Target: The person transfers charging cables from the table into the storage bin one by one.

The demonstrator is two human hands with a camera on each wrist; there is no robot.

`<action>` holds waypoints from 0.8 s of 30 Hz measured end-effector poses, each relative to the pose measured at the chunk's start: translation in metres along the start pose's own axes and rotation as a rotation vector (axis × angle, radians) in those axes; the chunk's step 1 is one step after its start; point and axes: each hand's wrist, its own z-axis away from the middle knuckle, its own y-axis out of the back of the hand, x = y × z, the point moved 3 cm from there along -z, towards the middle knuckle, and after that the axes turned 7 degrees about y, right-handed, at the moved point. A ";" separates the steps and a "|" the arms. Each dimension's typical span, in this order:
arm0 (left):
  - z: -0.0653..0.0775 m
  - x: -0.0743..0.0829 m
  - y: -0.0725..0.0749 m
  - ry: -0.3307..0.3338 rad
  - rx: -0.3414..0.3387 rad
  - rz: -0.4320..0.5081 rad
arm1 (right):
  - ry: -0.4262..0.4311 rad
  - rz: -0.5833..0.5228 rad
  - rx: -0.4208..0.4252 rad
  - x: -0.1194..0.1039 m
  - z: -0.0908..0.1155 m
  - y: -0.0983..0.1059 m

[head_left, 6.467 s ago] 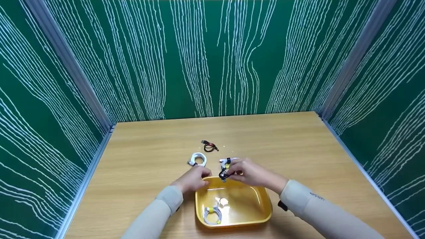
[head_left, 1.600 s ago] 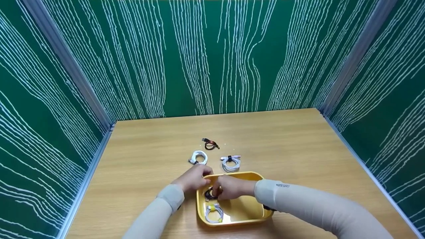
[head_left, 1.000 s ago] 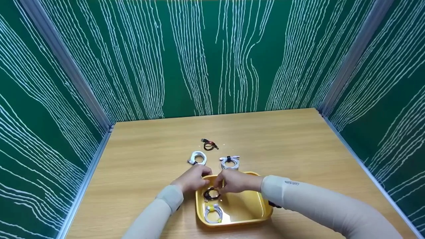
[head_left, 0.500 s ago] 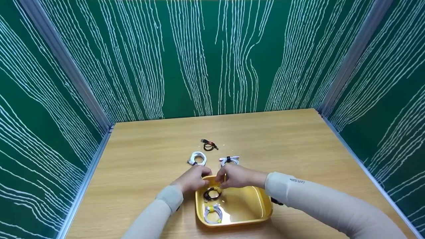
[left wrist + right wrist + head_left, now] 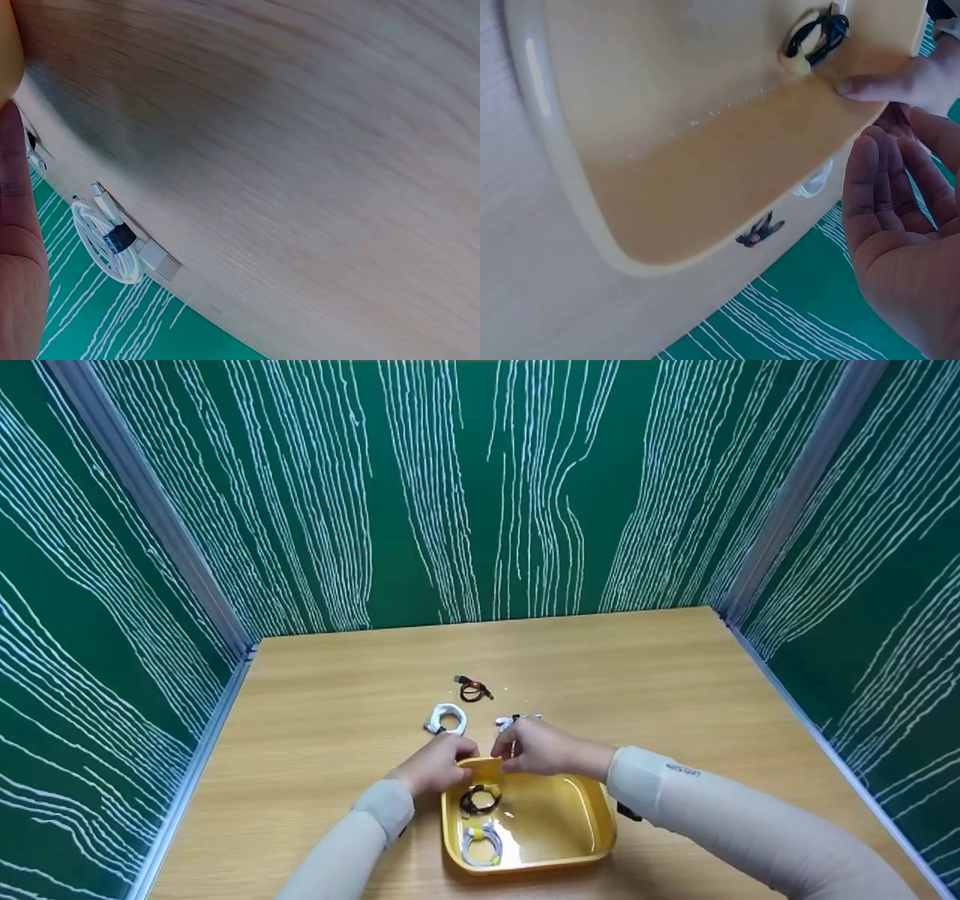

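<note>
My left hand [image 5: 435, 765] grips the far left rim of a yellow plastic bin [image 5: 559, 829], its thumb inside the wall as the right wrist view shows. Just over the far rim is my right hand [image 5: 547, 746], its fingers loosely bent with nothing between them in the right wrist view [image 5: 900, 217]. Inside the bin, at its left side, lie a coiled black cable [image 5: 468, 802] and, nearer, a coiled grey-white cable with a yellow tie [image 5: 478, 832]. A white cable with a black tie [image 5: 517, 720] lies beyond the bin, partly hidden by my right hand.
Left of that cable, a thick white coiled cable [image 5: 446, 709] lies on the wooden table [image 5: 337, 697]. Farther back is a small black cable with a red tie [image 5: 475, 686]. Green walls with white lines [image 5: 420, 510] stand round the table's back and sides.
My right hand has set the black cable down in the bin, let it go, and moved up and away to the far rim. My left hand has stayed on the bin.
</note>
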 end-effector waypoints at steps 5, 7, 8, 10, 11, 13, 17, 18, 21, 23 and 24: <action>0.000 -0.001 0.000 -0.001 -0.003 0.003 | -0.013 -0.004 0.010 -0.003 0.001 0.007; 0.000 -0.001 0.000 0.007 -0.006 0.003 | -0.021 0.001 0.016 -0.003 0.001 0.009; 0.000 -0.001 0.000 0.013 -0.009 0.003 | -0.033 0.004 0.019 -0.003 0.001 0.011; 0.000 -0.001 0.000 0.021 -0.011 0.009 | -0.051 0.007 0.021 -0.002 0.001 0.012; 0.000 -0.002 0.000 0.024 -0.012 0.012 | -0.052 0.011 0.021 -0.003 0.001 0.013; 0.000 -0.002 0.000 0.025 -0.011 0.018 | -0.059 0.005 0.024 -0.003 0.001 0.015; -0.001 -0.002 -0.001 0.012 0.001 0.007 | -0.040 -0.018 0.050 -0.003 0.000 0.018; -0.001 -0.002 -0.001 0.008 0.006 0.001 | -0.035 -0.024 0.058 -0.003 -0.001 0.019; -0.001 -0.002 -0.001 -0.002 0.018 -0.016 | -0.023 -0.033 0.078 -0.002 -0.001 0.022; -0.001 -0.002 -0.001 -0.008 0.022 -0.023 | -0.029 -0.033 0.085 -0.002 -0.001 0.024; -0.001 -0.002 -0.002 -0.012 0.023 -0.020 | -0.037 -0.034 0.088 -0.002 -0.001 0.025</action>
